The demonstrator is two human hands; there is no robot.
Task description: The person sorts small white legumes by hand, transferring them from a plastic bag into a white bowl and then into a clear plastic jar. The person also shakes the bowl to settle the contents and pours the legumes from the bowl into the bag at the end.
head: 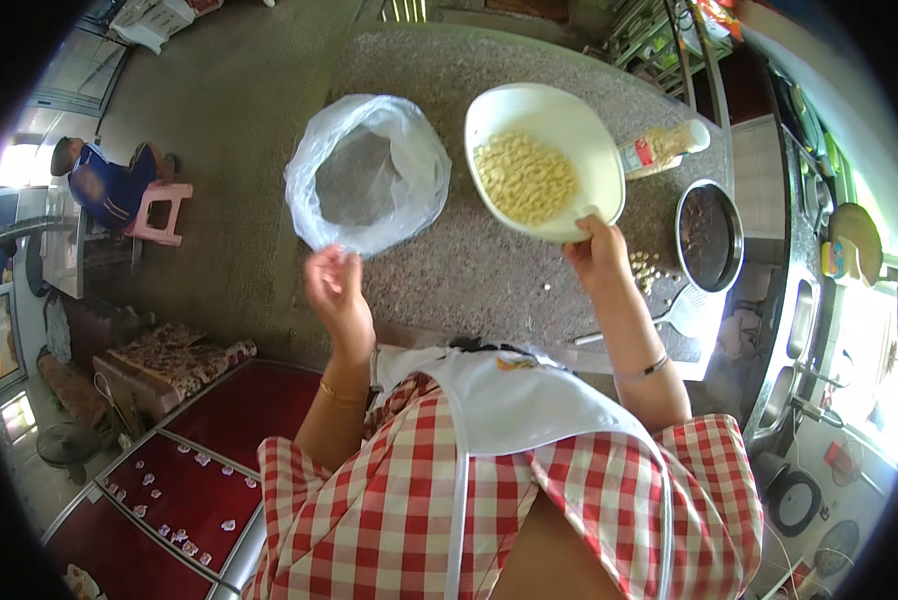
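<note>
My right hand point(599, 255) grips the near rim of a cream plastic bowl point(602, 180), with the thumb over the edge. The bowl tilts, and pale shelled kernels, perhaps peanuts point(527, 180), gather along its left side. To its left, a clear plastic bag point(419, 150) stands on the speckled stone tabletop point(449, 277), its mouth spread into a wide ring. My left hand point(335, 292) is at the bag's near edge, palm up, fingers curled. Whether those fingers pinch the plastic is unclear.
Right of the bowl are a labelled bottle point(662, 148), a round metal pan point(711, 240) with dark residue, loose kernels point(645, 271) and a slotted turner point(681, 313). A person point(111, 184) sits on a pink stool point(160, 214) at far left. Red cabinet-like panels point(246, 405) are at lower left.
</note>
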